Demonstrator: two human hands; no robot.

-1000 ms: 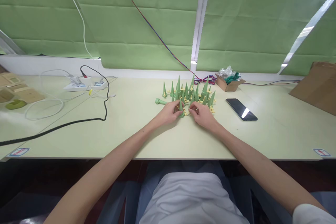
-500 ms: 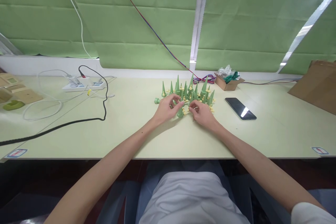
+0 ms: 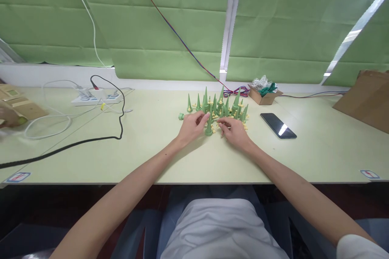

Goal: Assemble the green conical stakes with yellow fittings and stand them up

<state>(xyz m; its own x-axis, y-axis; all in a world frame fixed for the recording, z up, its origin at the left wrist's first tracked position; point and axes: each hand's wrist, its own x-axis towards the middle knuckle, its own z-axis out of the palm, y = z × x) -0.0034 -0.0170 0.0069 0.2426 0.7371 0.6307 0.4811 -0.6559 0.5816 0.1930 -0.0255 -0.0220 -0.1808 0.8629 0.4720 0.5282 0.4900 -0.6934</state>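
Several green pointed plastic spikes (image 3: 236, 103) with small yellow valve-like pieces stand in a cluster before me. My left hand (image 3: 192, 126) is at the cluster's near left, thumb and fingers curled together; what they hold, if anything, is hidden. Just right of its thumb, a single green spike (image 3: 208, 126) stands upright on the table, a yellow piece beside its base. My right hand (image 3: 236, 131) is at the near right of the cluster, fingertips pinched close to small yellow parts; I cannot make out what is between them. A short green cap-like piece (image 3: 181, 116) lies left of the cluster.
A black phone (image 3: 278, 125) lies to the right. Behind it are a small carton (image 3: 265, 98) with crumpled plastic and bundled wires (image 3: 240, 91). A power strip (image 3: 96, 98) and cables occupy the left. Another person's hand (image 3: 9, 116) shows at the far left edge.
My left thumb has drawn back toward its fingers, uncovering the near spike. My right fingers have shifted slightly. At the far left, another person's hand has come into view over the green item.
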